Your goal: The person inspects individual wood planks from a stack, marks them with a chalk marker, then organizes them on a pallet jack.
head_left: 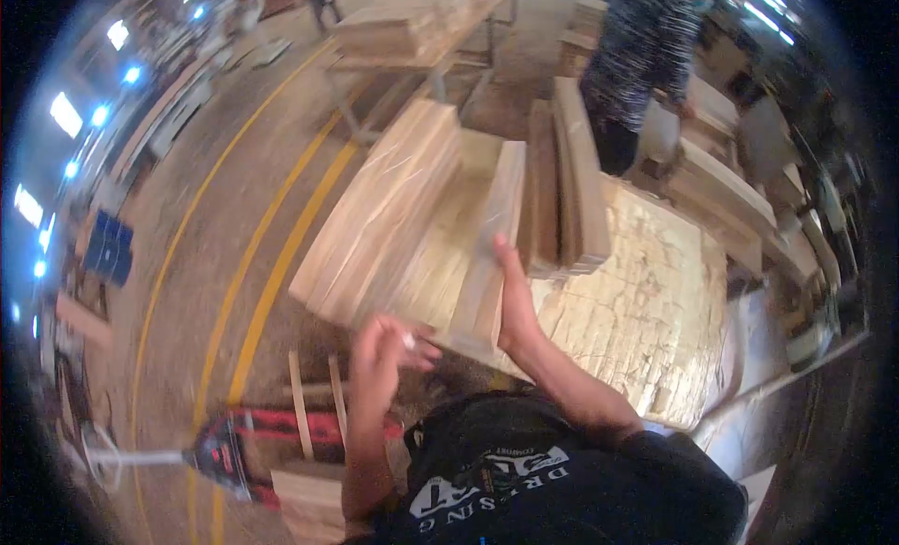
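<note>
My right hand (513,297) grips a wooden board (492,250) that stands on edge, its thumb on the upper face and the other fingers mostly hidden. My left hand (382,350) is blurred and closed, just off the near edge of the work surface. A small white thing (409,340) shows at its fingers, too smeared to name. Left of the gripped board, a row of wooden boards (384,208) lies side by side on a pale wooden surface (435,255). Several more boards (567,189) stand upright to the right.
A worn, pale tabletop (637,301) extends to the right. Beyond it a person (641,58) stands near stacked timber (721,189). More boards lie on a metal-legged table (435,63) at the back. Yellow lines (272,273) run along the floor. A red and black item (281,428) lies lower left.
</note>
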### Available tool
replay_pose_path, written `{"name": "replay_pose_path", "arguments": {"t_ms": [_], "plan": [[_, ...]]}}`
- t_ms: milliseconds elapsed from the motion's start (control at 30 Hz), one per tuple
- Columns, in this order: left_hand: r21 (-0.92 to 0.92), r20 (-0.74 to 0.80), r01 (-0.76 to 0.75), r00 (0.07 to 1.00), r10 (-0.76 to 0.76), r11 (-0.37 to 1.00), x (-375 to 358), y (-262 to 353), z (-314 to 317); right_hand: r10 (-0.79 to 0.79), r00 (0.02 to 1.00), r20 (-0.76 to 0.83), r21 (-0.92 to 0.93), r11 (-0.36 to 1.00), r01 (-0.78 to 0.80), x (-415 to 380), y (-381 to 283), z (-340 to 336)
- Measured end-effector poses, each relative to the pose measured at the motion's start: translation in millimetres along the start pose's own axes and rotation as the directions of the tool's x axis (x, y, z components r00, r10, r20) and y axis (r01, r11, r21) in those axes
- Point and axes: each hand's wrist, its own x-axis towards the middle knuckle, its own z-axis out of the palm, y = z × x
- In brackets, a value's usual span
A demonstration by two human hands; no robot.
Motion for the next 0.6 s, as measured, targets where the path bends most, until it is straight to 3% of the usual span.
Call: {"name": "replay_pose_path", "arguments": {"t_ms": [67,133,167,300,467,567,600], "plan": [[-0.141,0.183,0.096,0.981,-0.07,0.985,-18.1,-10.2,24.2,-0.092,0.992,-0.081,-0.016,0.996,0.091,-5.2,-10.8,-6.5],[-0.168,0.239,0.082,0.97,-0.04,0.982,-13.7,-26.1,48.5,0.054,0.998,0.016,0.058,0.997,-0.054,-20.5,-32.8,-6.7],[-0.205,0.263,0.073,0.965,-0.017,0.976,-11.5,-31.6,58.5,0.046,0.999,0.012,0.057,0.997,-0.047,-19.3,-36.4,-11.2],[-0.222,0.279,0.013,0.959,0.051,0.975,-2.1,-31.0,80.1,0.057,0.997,0.044,0.033,0.998,-0.059,-8.6,-45.8,-23.5],[-0.174,0.264,0.07,0.964,-0.022,0.982,2.7,-24.4,90.4,-0.052,0.999,0.004,0.017,0.999,0.052,16.9,-33.9,-42.2],[-0.09,0.213,0.017,0.977,0.003,0.996,15.2,-19.6,101.1,-0.042,0.999,-0.017,0.043,0.998,0.043,25.6,-42.3,-51.5],[-0.095,0.204,0.022,0.979,-0.002,0.995,24.0,-22.2,104.5,-0.044,0.996,0.071,0.141,0.989,0.034,20.2,-58.2,-46.4]]}}
